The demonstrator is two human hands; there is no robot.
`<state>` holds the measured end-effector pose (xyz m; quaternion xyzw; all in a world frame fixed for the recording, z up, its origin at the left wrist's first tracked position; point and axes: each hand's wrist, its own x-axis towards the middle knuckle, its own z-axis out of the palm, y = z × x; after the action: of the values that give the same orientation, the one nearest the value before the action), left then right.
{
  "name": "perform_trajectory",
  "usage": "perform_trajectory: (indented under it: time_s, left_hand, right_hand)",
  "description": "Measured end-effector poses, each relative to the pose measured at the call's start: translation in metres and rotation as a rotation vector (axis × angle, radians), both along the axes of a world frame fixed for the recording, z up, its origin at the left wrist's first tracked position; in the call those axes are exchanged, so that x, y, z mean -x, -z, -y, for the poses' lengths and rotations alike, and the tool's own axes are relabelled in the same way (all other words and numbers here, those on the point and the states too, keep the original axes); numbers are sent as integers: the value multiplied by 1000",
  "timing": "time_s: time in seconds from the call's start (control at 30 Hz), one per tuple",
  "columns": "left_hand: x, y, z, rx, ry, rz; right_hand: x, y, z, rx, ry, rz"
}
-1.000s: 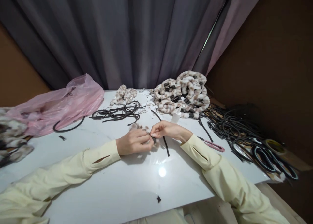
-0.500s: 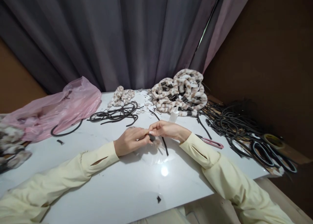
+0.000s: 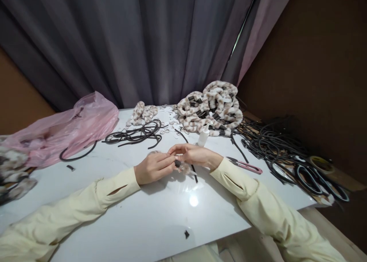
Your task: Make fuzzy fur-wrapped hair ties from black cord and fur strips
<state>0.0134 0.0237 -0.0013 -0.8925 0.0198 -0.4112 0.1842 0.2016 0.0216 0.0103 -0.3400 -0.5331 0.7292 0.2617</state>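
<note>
Near the middle of the white table [image 3: 137, 223], my left hand [image 3: 155, 168] is closed round a furry piece [image 3: 183, 168] with a dark section. My right hand [image 3: 197, 155] meets it from the right, its fingers closed on the same piece, whose fluffy end shows below them. Much of the piece is hidden by my fingers. A thin black cord [image 3: 194, 170] lies partly under my right hand. Just behind that hand stands a small clear bottle [image 3: 203, 136], and pink-handled scissors [image 3: 248, 166] lie to its right.
Furry rings [image 3: 215, 107] are piled at the back. Black cords [image 3: 137, 134] lie left of them, beside a pink plastic bag [image 3: 74, 130]. More black cords [image 3: 266, 139], large scissors [image 3: 308, 180] and a tape roll [image 3: 321, 165] are at the right. A black scrap [image 3: 187, 234] lies in front.
My right hand's fingers have shifted slightly left over my left fingertips. More of the furry piece's end shows below my hands.
</note>
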Motion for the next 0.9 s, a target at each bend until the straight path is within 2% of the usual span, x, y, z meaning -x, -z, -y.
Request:
perform_trajectory:
  time_s: [0.1, 0.2, 0.4, 0.5, 0.63, 0.77, 0.9]
  left_hand:
    - [1, 4, -2, 143, -110, 73]
    - [1, 7, -3, 325, -231, 120]
    - [-4, 4, 5, 645, -276, 272]
    - [-6, 0, 12, 731, -272, 279]
    - [-3, -1, 18, 777, -244, 232]
    - [2, 0, 22, 877, -227, 173]
    - [6, 0, 27, 1141, -281, 178]
  right_hand:
    - [-1, -18, 8, -142, 87, 138]
    - [1, -26, 15, -341, 73, 292]
    - [9, -8, 24, -1152, 235, 615]
    - [9, -1, 27, -1387, 280, 686]
    - [6, 2, 26, -1488, 302, 688]
    - [4, 8, 25, -1461, 255, 635]
    - [1, 14, 25, -1430, 186, 593]
